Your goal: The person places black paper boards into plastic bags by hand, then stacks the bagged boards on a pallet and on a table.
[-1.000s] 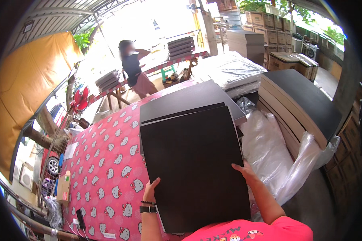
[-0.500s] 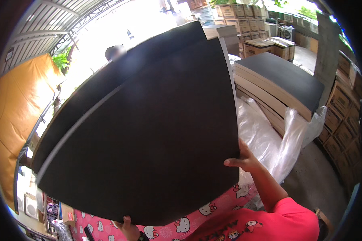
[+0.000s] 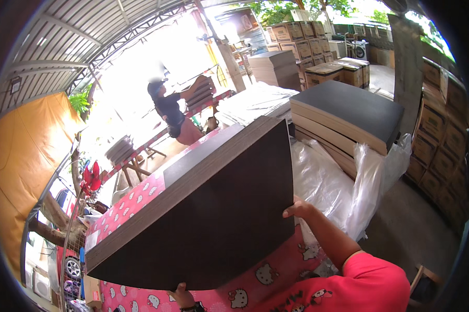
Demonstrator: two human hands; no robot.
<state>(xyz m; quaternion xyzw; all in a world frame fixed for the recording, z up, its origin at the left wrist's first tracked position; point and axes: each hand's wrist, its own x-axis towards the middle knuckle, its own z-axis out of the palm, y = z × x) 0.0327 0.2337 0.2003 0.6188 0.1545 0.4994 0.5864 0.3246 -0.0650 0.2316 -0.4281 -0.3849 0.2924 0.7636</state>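
Note:
A thick stack of large black sheets (image 3: 208, 213) with grey-brown layered edges stands tilted over the pink cartoon-print table cover (image 3: 265, 273). My right hand (image 3: 299, 209) grips its right edge, the thumb lying over the black face. At the lower left my left hand (image 3: 182, 297) holds the bottom edge, thumb on the front; its other fingers are mostly hidden. Behind the stack, a flat grey sheet (image 3: 198, 151) lies on the same cover.
To the right stands a pile of thick dark-topped boards (image 3: 349, 109) beside crumpled clear plastic (image 3: 325, 177). Cardboard boxes (image 3: 437, 132) line the right side. Farther off, a person (image 3: 169, 106) handles a small pile at a long narrow table. An orange tarp (image 3: 31, 156) hangs at left.
The black sheets have come down and away from my view, and the front and rear ones now sit together as one stack. The person and the table behind have come into sight.

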